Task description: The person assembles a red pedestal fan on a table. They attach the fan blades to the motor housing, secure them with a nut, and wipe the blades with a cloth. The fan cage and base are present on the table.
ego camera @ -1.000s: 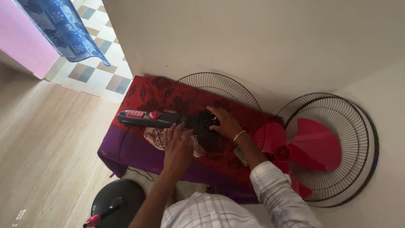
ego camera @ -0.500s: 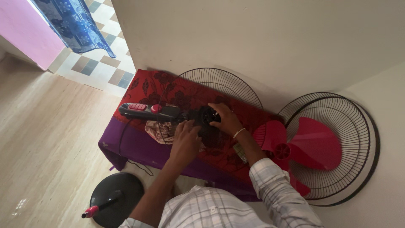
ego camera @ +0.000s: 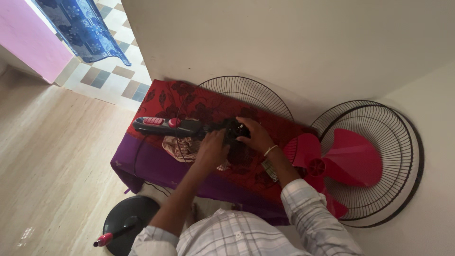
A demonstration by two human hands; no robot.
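Observation:
A black fan motor unit [ego camera: 231, 135] with a long black neck and red buttons [ego camera: 161, 124] lies on a low table under a red and purple floral cloth [ego camera: 185, 102]. My left hand [ego camera: 212, 149] grips the motor housing from the near side. My right hand [ego camera: 255, 135] holds the motor from the right, fingers at its round black end. A crumpled pale rag [ego camera: 182, 147] lies beneath the neck, partly hidden by my left hand.
A wire fan guard [ego camera: 246, 92] leans on the wall behind the table. Red fan blades [ego camera: 348, 161] rest in another wire guard [ego camera: 400, 142] at the right. A round black fan base with a red-tipped pole [ego camera: 125, 223] stands on the floor.
My left hand slid right along the neck onto the motor housing. My right hand stayed on the motor's end. The camera shifted slightly.

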